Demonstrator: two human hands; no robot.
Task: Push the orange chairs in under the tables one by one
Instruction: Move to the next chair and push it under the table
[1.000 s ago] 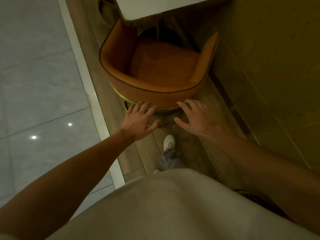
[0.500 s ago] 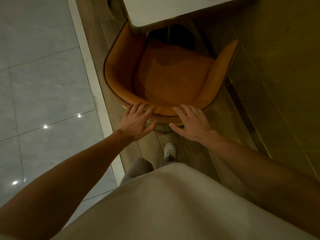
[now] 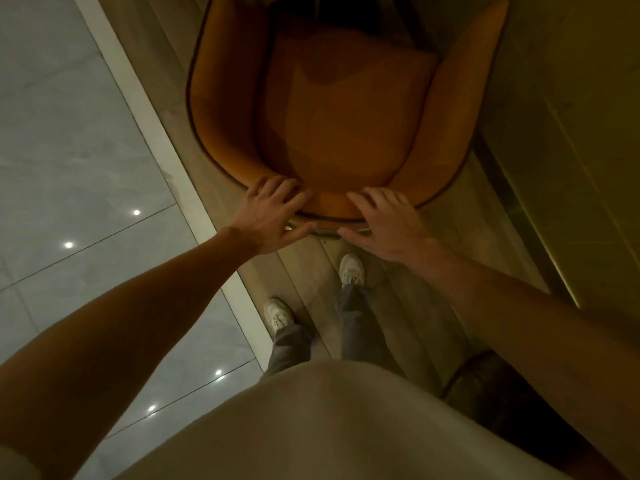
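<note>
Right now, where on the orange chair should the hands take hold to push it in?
The backrest's curved top rim, from behind: the orange chair opens away from you, and the left hand and right hand rest on that rim.

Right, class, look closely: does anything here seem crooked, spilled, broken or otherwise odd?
Only the orange chair: it sits turned at an angle to the floorboards and the white strip, not square with them. The left hand and the right hand rest on its back. No spill or damage shows.
</note>
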